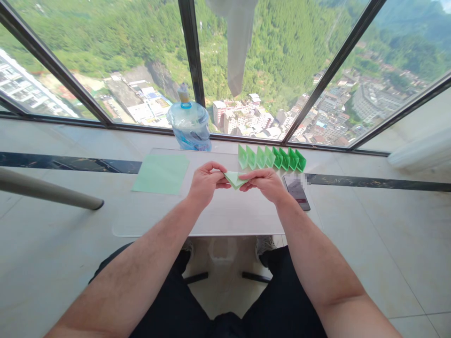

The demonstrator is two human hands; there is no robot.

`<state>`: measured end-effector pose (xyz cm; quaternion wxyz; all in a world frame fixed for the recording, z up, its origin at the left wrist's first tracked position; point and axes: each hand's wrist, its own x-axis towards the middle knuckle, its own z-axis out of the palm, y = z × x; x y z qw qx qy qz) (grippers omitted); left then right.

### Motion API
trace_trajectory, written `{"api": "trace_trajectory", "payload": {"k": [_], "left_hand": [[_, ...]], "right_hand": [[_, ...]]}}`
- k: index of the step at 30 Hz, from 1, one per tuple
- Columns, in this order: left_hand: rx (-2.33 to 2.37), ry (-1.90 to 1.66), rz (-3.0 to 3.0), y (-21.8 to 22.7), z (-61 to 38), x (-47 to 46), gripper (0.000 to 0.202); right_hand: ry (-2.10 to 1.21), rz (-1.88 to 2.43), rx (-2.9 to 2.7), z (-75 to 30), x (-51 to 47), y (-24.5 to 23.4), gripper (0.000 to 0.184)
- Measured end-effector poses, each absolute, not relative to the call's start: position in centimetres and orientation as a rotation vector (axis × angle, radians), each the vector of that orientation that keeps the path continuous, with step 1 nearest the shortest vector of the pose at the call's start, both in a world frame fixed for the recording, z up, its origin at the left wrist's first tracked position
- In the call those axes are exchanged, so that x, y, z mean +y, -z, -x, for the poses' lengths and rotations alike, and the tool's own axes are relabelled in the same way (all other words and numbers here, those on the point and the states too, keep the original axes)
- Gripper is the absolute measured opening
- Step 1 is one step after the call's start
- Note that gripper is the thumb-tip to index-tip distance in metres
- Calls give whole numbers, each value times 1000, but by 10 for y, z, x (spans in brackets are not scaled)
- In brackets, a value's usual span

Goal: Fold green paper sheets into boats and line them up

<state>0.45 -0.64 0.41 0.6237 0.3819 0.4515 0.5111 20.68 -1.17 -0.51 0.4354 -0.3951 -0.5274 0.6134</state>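
Note:
A folded piece of light green paper (234, 179) is held above the white table, its point facing down toward me. My left hand (208, 181) pinches its left corner between thumb and fingers. At the right corner, my right hand (262, 182) grips it the same way. Beyond my right hand stands a row of several folded paper pieces, pale green ones (251, 157) on the left and darker green ones (287, 159) on the right. Flat sheets of light green paper (160, 174) lie at the table's left side.
The small white table (211, 220) is in front of my knees. A phone (298, 193) lies at its right edge. Behind the table a large clear water bottle (190, 124) stands by the window frame (193, 56). A thick grey pole (52, 188) reaches in from the left.

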Motion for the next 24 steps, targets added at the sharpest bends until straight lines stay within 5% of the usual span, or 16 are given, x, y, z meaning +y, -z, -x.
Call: {"api": "trace_trajectory", "payload": {"k": [13,20,24], "left_hand": [[989,-1121,-861,-1,-5,-9,15],[992,-1141,-883,2,-5,-7,43],[960,-1086,-815,8,-5,-5,41]], "right_hand": [[-1389,1034,-1431,-200,-17,-6,26],[-1198,1049,-1642,-202,-16,2,24],[-1076,1086,-1712,-200,-17,3,22]]}}
